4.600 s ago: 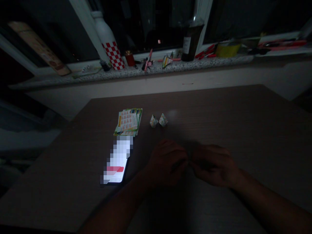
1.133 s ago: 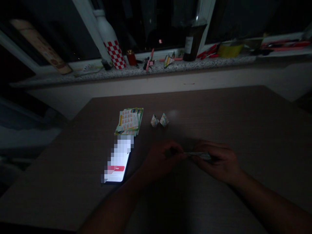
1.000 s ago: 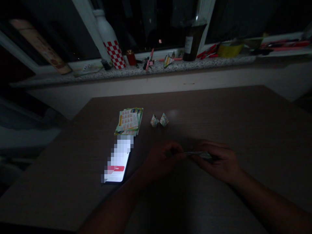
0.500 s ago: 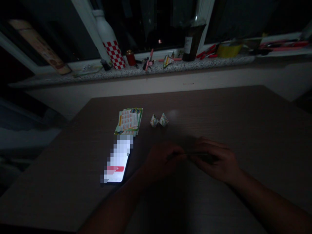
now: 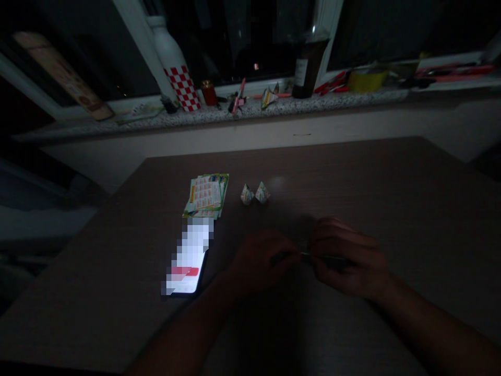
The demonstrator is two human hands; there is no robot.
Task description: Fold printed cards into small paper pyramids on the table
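My left hand point(image 5: 264, 258) is closed, its thumb and fingers pinching one end of a thin piece of paper point(image 5: 306, 254) seen almost edge-on. The other part of that paper runs into my right hand point(image 5: 350, 256), whose fingers are curled over it. Most of the paper is hidden by the hands and the dim light. Two small folded paper shapes point(image 5: 262, 193), pointed at the top, stand side by side beyond my left hand. Further left lies a stack of printed paper sheets point(image 5: 206, 194).
A lit phone point(image 5: 188, 282) lies left of my left forearm on the dark wooden table point(image 5: 352, 172). Along the stone windowsill point(image 5: 287, 106) behind stand a red-checked white bottle point(image 5: 182, 78), a dark cup point(image 5: 307, 73), a yellow tape roll point(image 5: 366, 82) and several small things.
My right hand has shifted slightly right and down, its fingers curling further over the paper. Less of the paper shows between the hands. The left hand has barely moved.
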